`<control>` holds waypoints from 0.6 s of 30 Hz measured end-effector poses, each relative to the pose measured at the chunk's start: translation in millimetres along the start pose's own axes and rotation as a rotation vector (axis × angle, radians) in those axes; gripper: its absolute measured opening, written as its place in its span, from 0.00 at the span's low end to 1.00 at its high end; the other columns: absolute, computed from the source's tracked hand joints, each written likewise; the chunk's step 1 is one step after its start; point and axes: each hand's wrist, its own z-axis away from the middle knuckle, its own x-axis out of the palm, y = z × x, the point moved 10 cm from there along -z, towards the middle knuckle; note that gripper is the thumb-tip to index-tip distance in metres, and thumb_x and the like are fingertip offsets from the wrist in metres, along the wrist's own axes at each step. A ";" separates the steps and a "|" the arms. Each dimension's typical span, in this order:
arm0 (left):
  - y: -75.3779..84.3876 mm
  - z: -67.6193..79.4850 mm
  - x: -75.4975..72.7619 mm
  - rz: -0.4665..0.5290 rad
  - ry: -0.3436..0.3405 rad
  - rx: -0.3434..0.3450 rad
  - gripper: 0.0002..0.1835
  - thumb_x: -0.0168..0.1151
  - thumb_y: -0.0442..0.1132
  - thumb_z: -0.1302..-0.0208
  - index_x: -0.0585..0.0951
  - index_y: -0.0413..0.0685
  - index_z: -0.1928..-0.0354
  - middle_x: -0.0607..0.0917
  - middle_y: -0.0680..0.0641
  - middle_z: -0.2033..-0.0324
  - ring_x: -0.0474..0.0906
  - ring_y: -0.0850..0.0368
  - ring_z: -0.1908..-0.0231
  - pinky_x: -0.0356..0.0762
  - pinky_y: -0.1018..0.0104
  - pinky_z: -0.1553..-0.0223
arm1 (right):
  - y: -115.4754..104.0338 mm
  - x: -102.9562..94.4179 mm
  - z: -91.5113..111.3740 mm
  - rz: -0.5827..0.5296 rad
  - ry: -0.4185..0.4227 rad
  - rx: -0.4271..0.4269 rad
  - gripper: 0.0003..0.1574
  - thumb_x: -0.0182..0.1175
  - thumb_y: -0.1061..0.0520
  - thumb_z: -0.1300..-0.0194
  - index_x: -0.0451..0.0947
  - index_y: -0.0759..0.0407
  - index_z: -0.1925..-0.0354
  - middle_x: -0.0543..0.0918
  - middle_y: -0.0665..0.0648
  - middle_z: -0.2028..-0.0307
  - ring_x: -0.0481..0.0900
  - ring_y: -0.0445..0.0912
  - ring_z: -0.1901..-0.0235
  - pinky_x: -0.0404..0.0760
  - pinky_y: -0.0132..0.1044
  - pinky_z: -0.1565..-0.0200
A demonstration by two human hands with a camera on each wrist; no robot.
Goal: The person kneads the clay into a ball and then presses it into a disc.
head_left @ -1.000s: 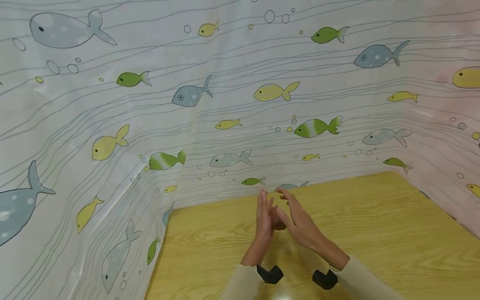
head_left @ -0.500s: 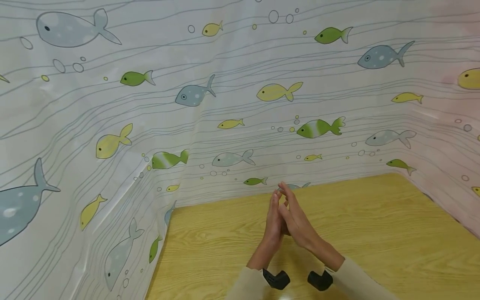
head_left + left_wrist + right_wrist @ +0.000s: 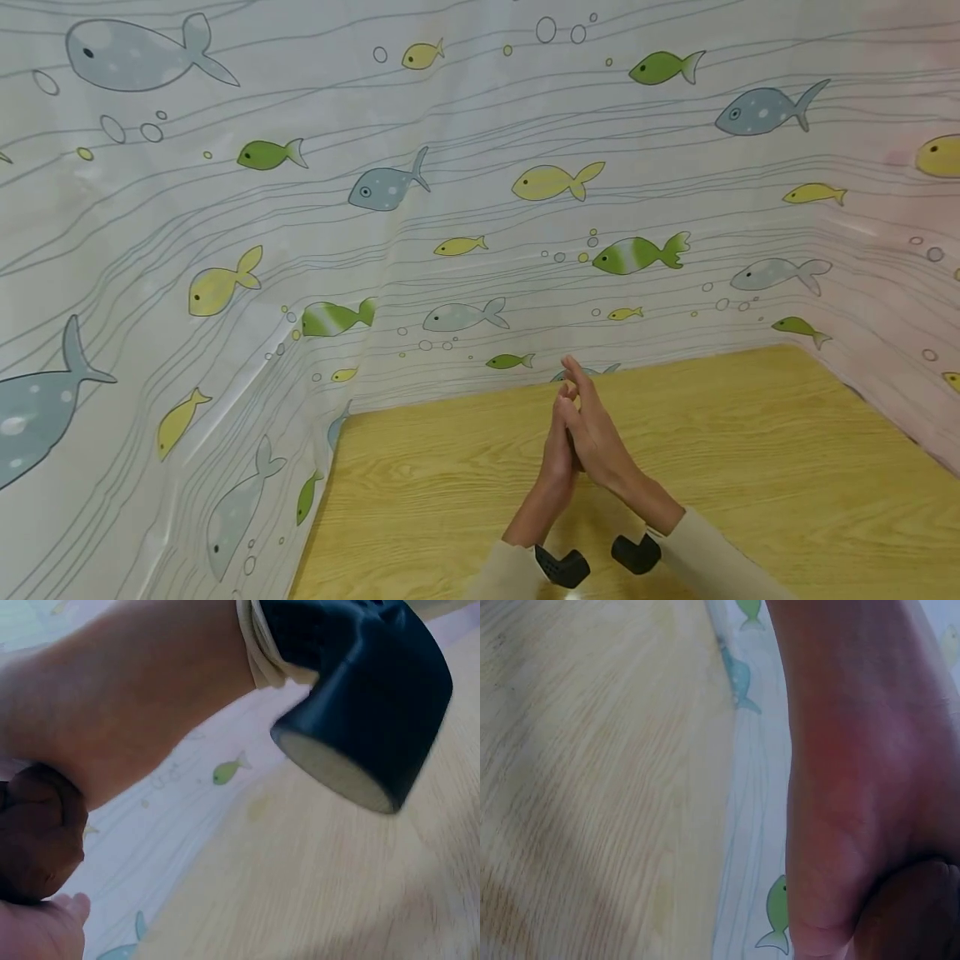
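Palm to palm, my left hand (image 3: 560, 446) and right hand (image 3: 602, 442) press a dark brown lump of soft modelling clay (image 3: 41, 832) between them. Fingers on both hands are mostly straight and point up and away. In the head view the hands hide nearly all of the clay. The left wrist view shows its creased, rounded side between the two hands. A smooth edge of the same clay (image 3: 915, 919) shows against the right palm in the right wrist view. Both hands are held above the table.
A yellow wood-grain table (image 3: 420, 500) spreads below the hands. White sheeting printed with fish (image 3: 465, 275) stands around its back and sides. Black curved pieces sit at the left cuff (image 3: 562, 567) and right cuff (image 3: 636, 554).
Earlier the hands were apart at the fingers with the brown clay showing between them. They have come together, the left hand moving right, and the clay is now mostly covered.
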 end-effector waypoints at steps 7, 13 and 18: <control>-2.9 1.7 4.8 0.014 -0.018 -0.009 0.25 0.26 0.67 0.36 0.49 0.84 0.36 0.54 0.67 0.33 0.52 0.57 0.31 0.55 0.49 0.35 | 11.0 -4.0 -0.2 0.002 0.023 0.030 0.33 0.36 0.50 0.29 0.38 0.39 0.31 0.55 0.52 0.32 0.57 0.54 0.34 0.62 0.63 0.44; -3.7 3.6 10.2 0.008 -0.036 -0.036 0.23 0.24 0.67 0.35 0.48 0.86 0.38 0.49 0.68 0.32 0.42 0.59 0.29 0.44 0.44 0.32 | 16.4 -12.0 -1.9 -0.029 0.047 0.022 0.32 0.35 0.51 0.29 0.39 0.40 0.30 0.54 0.55 0.31 0.56 0.54 0.33 0.60 0.64 0.43; -0.5 3.9 13.6 0.002 -0.046 -0.021 0.22 0.23 0.65 0.35 0.48 0.88 0.39 0.48 0.71 0.33 0.40 0.62 0.29 0.40 0.44 0.31 | 23.6 -14.8 -4.4 -0.021 0.040 0.050 0.31 0.34 0.49 0.29 0.39 0.39 0.31 0.54 0.56 0.32 0.56 0.54 0.33 0.60 0.62 0.43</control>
